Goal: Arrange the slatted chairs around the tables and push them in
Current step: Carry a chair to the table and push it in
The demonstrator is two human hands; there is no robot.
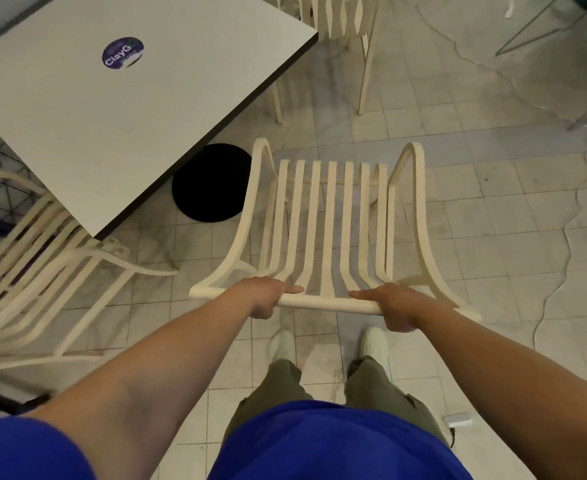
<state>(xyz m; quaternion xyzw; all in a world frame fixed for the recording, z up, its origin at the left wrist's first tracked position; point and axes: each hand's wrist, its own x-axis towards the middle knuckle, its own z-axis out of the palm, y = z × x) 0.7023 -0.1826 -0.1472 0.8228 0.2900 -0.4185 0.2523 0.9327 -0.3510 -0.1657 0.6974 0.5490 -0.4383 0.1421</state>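
A cream slatted chair stands on the tiled floor right in front of me, its seat pointing away. My left hand and my right hand both grip the top rail of its backrest, a little apart. The white square table with a dark edge lies up and to the left; the chair sits off its near right corner, apart from it. A second cream slatted chair is tucked under the table's left side. A third one stands at the table's far corner.
The table's black round base shows on the floor just left of the held chair. A round purple sticker is on the tabletop. Thin metal legs stand at the far right. A small grey object lies on the floor by my right leg.
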